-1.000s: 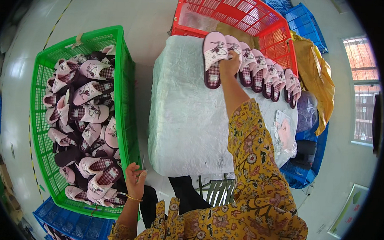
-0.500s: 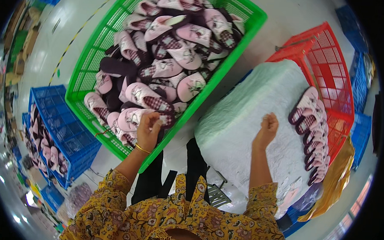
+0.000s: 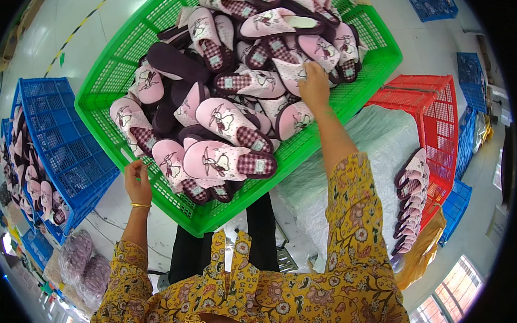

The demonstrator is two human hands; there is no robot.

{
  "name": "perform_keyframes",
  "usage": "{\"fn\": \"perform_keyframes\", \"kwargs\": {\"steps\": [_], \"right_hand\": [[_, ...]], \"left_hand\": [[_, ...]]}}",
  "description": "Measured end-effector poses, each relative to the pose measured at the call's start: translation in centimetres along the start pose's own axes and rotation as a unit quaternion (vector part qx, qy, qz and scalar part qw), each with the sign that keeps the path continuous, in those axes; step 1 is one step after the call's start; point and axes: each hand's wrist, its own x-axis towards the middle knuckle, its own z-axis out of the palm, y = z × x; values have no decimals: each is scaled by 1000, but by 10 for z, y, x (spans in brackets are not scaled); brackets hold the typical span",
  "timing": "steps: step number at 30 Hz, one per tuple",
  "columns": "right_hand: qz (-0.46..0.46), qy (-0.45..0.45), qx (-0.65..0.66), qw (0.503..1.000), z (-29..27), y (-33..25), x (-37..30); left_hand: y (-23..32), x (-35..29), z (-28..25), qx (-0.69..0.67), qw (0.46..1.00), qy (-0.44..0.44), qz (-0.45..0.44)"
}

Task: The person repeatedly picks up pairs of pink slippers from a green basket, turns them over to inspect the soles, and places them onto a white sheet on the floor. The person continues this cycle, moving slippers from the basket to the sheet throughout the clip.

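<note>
A large green plastic crate stands before me, heaped with pink slippers that have dark soles and checked insoles. My right hand reaches over its right rim, with fingers curled on a pink slipper in the heap. Its fingertips are partly hidden. At the crate's near left corner, my left hand is closed at the rim, its fingers bent against the edge. One pink slipper lies on top of the pile near the front corner, sole down.
Right of the crate is a bulky pale wrapped bundle. A row of overlapping slippers lines its right side, before a red crate. Blue crates with more slippers stand at left, near plastic-wrapped bundles.
My right hand has moved from above the pale bundle into the green crate. My left hand has left the slippers for the crate's left rim. The view has shifted, and the crate appears closer.
</note>
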Motion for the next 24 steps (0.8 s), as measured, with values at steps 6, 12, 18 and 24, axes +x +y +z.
{"fn": "perform_keyframes", "kwargs": {"steps": [6, 12, 18, 24], "right_hand": [[-62, -127, -162, 977, 30, 8, 34], [-54, -181, -133, 973, 12, -4, 46], [11, -166, 62, 984, -23, -23, 53], [343, -178, 462, 798, -20, -40, 27]], "left_hand": [[-19, 26, -10, -34, 999, -7, -31], [-33, 25, -8, -28, 998, -26, -43], [-15, 48, -5, -29, 999, -16, 20], [94, 134, 61, -104, 978, -72, 166]]}}
